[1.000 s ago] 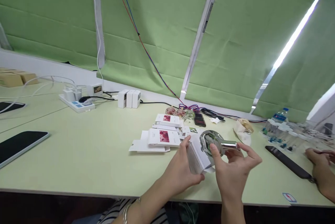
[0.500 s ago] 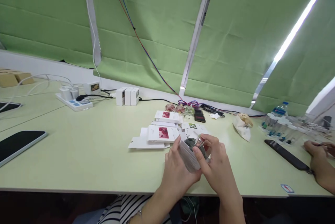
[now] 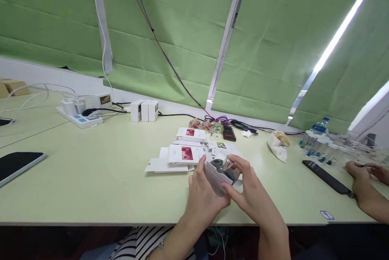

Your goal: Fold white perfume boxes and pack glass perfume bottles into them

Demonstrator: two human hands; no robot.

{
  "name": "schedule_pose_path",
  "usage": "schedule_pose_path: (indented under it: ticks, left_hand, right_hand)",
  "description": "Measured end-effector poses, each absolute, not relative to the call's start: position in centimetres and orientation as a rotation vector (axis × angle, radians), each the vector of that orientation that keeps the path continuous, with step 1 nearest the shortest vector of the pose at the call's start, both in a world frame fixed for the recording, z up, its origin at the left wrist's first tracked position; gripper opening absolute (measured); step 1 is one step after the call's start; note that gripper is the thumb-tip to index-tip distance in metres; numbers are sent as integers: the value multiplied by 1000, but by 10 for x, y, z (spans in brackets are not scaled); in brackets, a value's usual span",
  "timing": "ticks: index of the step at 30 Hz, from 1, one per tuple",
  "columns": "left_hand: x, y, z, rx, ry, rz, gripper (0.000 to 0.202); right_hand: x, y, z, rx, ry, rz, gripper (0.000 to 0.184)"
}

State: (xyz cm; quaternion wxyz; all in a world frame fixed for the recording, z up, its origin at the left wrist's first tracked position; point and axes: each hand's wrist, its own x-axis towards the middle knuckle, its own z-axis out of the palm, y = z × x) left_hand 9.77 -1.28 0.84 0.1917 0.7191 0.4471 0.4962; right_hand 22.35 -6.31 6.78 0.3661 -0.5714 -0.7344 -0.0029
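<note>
My left hand (image 3: 203,195) wraps round a small white box (image 3: 215,182) from the left and below, and tilts it over the table. Inside the box's open top shows a dark grey lining or content (image 3: 218,164). A shiny silver cylindrical piece, like a bottle cap (image 3: 227,163), sticks up from it. The fingers of my right hand (image 3: 247,183) are on this silver piece, while its thumb lies near the box's front edge. What lies under the silver piece is hidden in the box. Just behind are flat white boxes with a red flower picture (image 3: 186,153).
Round glass containers with reddish contents (image 3: 200,125) and a dark phone (image 3: 228,132) lie at the back. White boxes (image 3: 144,110) and a power strip (image 3: 79,118) stand left. At right are a black pouch (image 3: 326,177), clear tubes (image 3: 319,148) and another person's hands (image 3: 363,172).
The silver piece stands out more clearly above the box's opening. My right thumb has shifted down and left towards the box's front edge. The whole view has moved slightly.
</note>
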Motion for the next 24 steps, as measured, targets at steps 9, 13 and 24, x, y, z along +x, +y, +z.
schedule_pose_path:
  ticks: [9,13,24]
  left_hand:
    - [81,-20,10,2117,1366,1467,84]
    - [83,-20,12,2152,1387,1471,79]
    - [85,-18,7,2155,1384,1490,89]
  right_hand:
    - [209,-64,76,-1362,-1990,-20,46]
    - [212,-63,76,-1385,-1972,15,43]
    - [214,-62,79,-1424,-2001,176,49]
